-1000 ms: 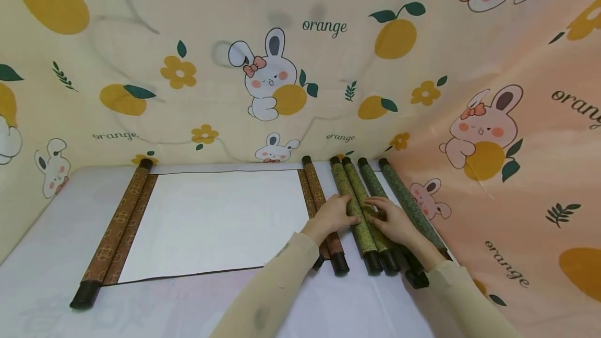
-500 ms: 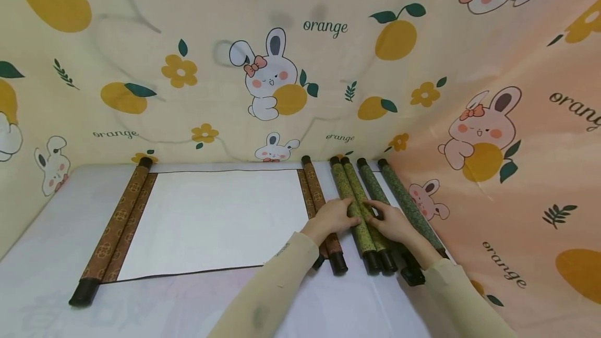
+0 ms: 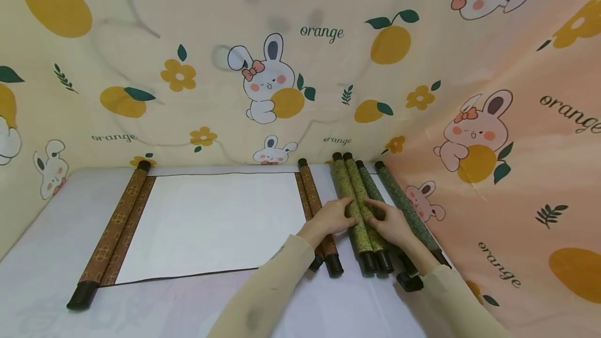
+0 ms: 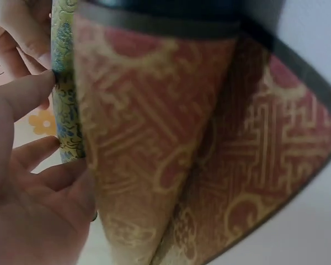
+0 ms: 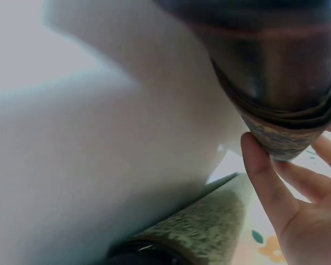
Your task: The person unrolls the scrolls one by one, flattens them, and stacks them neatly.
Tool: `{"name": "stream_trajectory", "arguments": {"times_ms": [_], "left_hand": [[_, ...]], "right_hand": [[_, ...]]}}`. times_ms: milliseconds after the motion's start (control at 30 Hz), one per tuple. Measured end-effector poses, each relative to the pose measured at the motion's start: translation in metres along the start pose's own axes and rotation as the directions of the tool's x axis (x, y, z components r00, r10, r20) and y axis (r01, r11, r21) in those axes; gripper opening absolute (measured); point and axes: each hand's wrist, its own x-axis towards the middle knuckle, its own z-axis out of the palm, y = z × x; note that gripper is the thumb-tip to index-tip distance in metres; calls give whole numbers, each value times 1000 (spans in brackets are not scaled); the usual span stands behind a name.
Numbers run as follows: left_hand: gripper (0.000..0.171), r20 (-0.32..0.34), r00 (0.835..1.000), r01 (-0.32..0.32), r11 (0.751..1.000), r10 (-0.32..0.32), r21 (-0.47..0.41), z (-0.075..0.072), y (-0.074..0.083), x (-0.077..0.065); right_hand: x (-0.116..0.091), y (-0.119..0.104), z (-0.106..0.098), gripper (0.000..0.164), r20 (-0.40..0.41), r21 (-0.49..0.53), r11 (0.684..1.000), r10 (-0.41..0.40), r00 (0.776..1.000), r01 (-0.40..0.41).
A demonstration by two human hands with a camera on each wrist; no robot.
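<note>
A yellow-green patterned scroll [image 3: 344, 181], its two rolls side by side with black end caps, lies between my hands in the head view. My left hand [image 3: 331, 218] grips the left roll, thumb nearer me and fingers farther along it. From the other side, my right hand [image 3: 391, 226] pinches the right roll. The left wrist view has the left hand [image 4: 38, 204] at the yellow and blue roll [image 4: 69, 118], partly hidden behind a red-brown roll. In the right wrist view, the scroll's dark end cap [image 5: 281, 72] looms large above the right hand [image 5: 314, 221].
Left of the hands, a brown scroll [image 3: 117, 223] lies spread, its white sheet [image 3: 216, 223] between two pairs of brown strips and rolls. Dark green rolls [image 3: 404, 205] lie to the right, partly under the right forearm. A patterned cloth wall [image 3: 188, 113] borders the back and right.
The far ends of the yellow-green rolls have risen against the neighbouring scrolls, with both hands still on them. The head view has shifted slightly. The brown scroll stays spread.
</note>
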Motion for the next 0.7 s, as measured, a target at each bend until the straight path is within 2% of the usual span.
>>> {"name": "stream_trajectory", "arguments": {"times_ms": [100, 233, 467, 567, 700], "left_hand": [[66, -3, 1000, -31, 996, 31, -80, -5, -1, -5], [67, -16, 997, -76, 981, 74, -176, -17, -4, -14], [69, -53, 992, -127, 944, 116, -305, -47, -6, -38], [70, -100, 985, -162, 936, 137, -312, -60, -10, -51], [70, -190, 964, -230, 947, 189, -225, -77, -17, -68]], "right_hand": [[-4, -7, 0, 49, -42, 26, 1000, 5, 999, -4], [-9, -18, 2, 54, -122, 63, 998, -21, 992, 29], [-13, -51, 13, 59, -285, 163, 974, -106, 953, 157], [-11, -70, 19, 61, -333, 201, 956, -138, 933, 213], [-15, -101, 23, 61, -371, 247, 931, -164, 914, 267]]}}
